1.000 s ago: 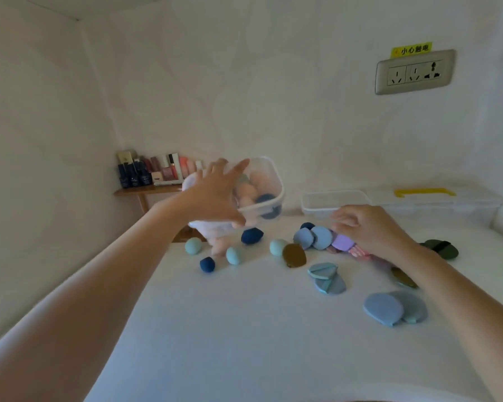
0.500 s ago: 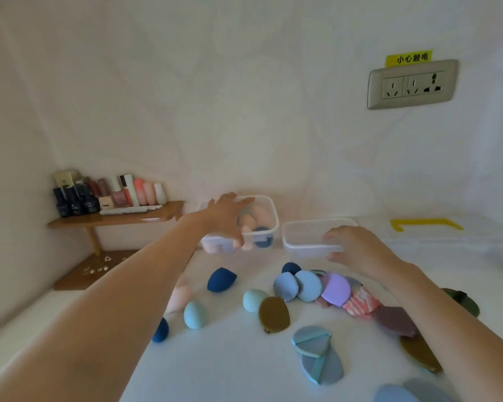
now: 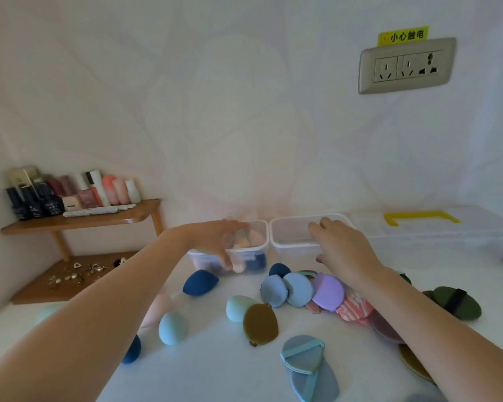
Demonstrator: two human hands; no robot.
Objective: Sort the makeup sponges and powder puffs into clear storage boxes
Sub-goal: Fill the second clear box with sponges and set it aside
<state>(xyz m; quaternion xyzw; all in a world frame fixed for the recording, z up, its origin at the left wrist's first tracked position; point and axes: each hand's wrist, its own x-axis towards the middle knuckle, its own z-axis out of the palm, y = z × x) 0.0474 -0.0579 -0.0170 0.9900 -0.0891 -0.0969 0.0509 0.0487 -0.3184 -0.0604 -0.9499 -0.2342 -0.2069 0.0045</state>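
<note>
**Friend:** What's laid out in front of you?

**Me:** The white desk (image 3: 215,372), with a big lidded bin (image 3: 418,236) at the back right. Just left of it my two clear boxes stand side by side, nearly touching. One is the box of sponges (image 3: 254,256) and the other is the empty box (image 3: 288,245).

**Friend:** And your hands?

**Me:** My left hand (image 3: 219,245) grips the box of sponges, fingers hooked over its rim and thumb on the near wall. My right hand (image 3: 341,250) holds the empty box much the same way, fingers over the near rim and thumb outside.

**Friend:** Where's the stuff to sort?

**Me:** It's loose on the desk, in front of the boxes. The flat puffs (image 3: 328,291) are heaped on the right, just before the empty box. The egg-shaped sponges (image 3: 199,282) lie scattered on the left.

**Friend:** So how do you do this bit well?

**Me:** I'd seat both boxes flat with their open tops up, close to the piles but not on them. They look light, so I should let go gently, or one may skid or tip and spill what's inside. After that, sponges go left and puffs go right.
</note>
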